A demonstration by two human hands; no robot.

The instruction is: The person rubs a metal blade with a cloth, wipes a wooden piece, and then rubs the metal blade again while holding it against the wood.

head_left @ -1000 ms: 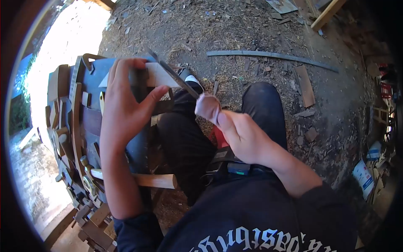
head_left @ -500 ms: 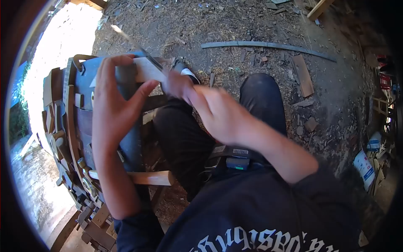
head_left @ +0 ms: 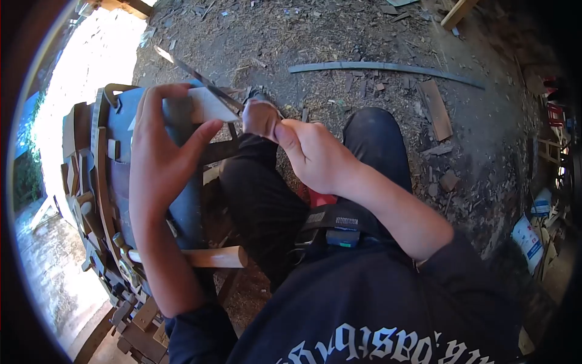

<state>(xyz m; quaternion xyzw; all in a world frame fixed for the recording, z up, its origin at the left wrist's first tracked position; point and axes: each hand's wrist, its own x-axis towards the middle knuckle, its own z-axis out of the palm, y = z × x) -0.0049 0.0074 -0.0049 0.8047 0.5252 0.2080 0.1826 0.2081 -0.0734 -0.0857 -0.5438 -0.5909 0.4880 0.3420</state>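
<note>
My right hand [head_left: 321, 155] is closed around the thick brown handle of a long, narrow-bladed tool [head_left: 200, 79]. Its dark blade slants up and left, ending in a bright tip beyond the bench. Below the blade, a pale flat piece of wood [head_left: 210, 106] lies at the end of the dark-covered bench [head_left: 188, 209]. My left hand [head_left: 159, 142] curves around this piece, fingers at its far side and thumb at its near edge. The blade overlaps the wood's right edge in this view.
A mallet or hammer with a pale wooden handle [head_left: 218, 257] lies on the bench under my left forearm. Many tools and wooden blocks [head_left: 145, 315] crowd the bench's left side. On the chip-strewn floor are a long grey strip [head_left: 382, 65] and a brown board [head_left: 435, 109].
The blade and my right hand have shifted slightly, and the handle is less blurred now. My left hand stays around the pale wood.
</note>
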